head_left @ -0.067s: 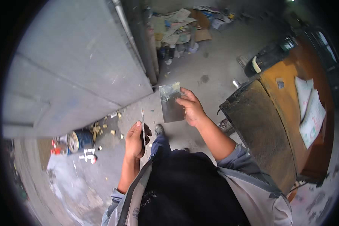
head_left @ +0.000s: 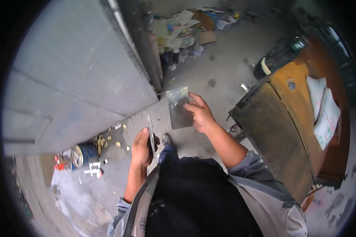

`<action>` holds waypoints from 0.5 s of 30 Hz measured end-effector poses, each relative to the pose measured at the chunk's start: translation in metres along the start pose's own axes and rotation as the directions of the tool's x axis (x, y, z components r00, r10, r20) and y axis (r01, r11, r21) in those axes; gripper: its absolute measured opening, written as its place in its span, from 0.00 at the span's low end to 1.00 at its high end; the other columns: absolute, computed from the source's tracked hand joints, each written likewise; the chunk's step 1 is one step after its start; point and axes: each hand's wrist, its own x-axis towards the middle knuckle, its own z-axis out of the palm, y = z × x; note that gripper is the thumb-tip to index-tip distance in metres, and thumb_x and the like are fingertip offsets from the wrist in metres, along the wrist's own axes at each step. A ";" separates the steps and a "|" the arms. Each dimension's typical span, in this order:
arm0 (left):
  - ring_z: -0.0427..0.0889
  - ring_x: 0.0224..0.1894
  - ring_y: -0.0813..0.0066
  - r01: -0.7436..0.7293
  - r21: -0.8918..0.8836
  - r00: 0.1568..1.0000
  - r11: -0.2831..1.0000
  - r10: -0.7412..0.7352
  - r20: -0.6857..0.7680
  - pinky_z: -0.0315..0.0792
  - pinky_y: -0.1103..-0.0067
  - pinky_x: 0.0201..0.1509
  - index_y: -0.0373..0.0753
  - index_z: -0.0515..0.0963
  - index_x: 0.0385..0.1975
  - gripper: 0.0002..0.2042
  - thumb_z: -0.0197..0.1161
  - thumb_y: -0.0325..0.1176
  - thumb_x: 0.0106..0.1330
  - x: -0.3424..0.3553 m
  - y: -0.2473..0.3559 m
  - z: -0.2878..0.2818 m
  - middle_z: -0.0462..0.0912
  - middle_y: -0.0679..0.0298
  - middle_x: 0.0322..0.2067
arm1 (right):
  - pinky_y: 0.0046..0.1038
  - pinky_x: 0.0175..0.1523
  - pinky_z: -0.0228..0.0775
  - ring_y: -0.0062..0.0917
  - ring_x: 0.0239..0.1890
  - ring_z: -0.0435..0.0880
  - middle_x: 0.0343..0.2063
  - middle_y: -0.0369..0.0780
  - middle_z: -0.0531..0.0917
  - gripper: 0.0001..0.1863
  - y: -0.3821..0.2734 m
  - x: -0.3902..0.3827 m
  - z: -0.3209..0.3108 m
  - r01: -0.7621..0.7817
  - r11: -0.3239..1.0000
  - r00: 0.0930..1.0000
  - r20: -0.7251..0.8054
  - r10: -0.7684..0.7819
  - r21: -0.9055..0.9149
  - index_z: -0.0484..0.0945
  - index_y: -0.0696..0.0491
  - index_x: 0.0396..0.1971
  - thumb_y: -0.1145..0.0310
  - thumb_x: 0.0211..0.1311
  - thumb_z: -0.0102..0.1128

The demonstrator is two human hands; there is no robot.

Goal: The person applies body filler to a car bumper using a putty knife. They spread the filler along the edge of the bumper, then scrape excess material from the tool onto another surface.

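Note:
My right hand [head_left: 199, 112] holds a flat rectangular sheet of shiny grey metal [head_left: 178, 107] by its right edge, face up in front of me. My left hand [head_left: 141, 148] grips a second thin metal sheet [head_left: 151, 136] that I see edge-on, held upright beside my body. The two sheets are apart. My dark apron and grey sleeves fill the lower middle of the view.
A large grey metal door [head_left: 79, 75] stands at the left. A brown wooden table [head_left: 288, 130] with white papers [head_left: 324, 114] is at the right. Cardboard and litter [head_left: 186, 27] lie on the concrete floor ahead. A blue can [head_left: 83, 155] and scraps lie lower left.

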 end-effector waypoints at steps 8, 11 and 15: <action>0.78 0.34 0.74 0.154 0.004 0.866 0.988 -0.136 0.480 0.76 0.75 0.42 0.37 0.71 0.42 0.10 0.55 0.38 0.72 0.096 0.071 0.077 0.79 0.61 0.37 | 0.23 0.48 0.68 0.20 0.42 0.76 0.43 0.40 0.79 0.30 -0.045 0.062 -0.009 0.286 0.931 0.873 -0.338 -0.350 -0.226 0.60 0.56 0.66 0.77 0.63 0.55; 0.78 0.31 0.76 0.217 0.091 0.863 0.972 -0.234 0.447 0.75 0.81 0.32 0.37 0.73 0.37 0.10 0.55 0.39 0.72 0.133 0.068 0.111 0.77 0.65 0.28 | 0.23 0.46 0.69 0.18 0.38 0.77 0.40 0.40 0.82 0.29 -0.055 0.083 -0.027 0.426 0.870 0.796 -0.356 -0.490 -0.247 0.60 0.57 0.65 0.77 0.64 0.54; 0.77 0.25 0.80 0.134 0.148 0.706 0.980 -0.199 0.679 0.72 0.83 0.28 0.40 0.74 0.38 0.09 0.56 0.39 0.72 0.188 0.052 0.137 0.81 0.66 0.29 | 0.22 0.47 0.69 0.18 0.38 0.78 0.38 0.40 0.83 0.28 -0.066 0.108 -0.046 0.482 0.827 0.731 -0.387 -0.562 -0.290 0.61 0.57 0.64 0.77 0.64 0.54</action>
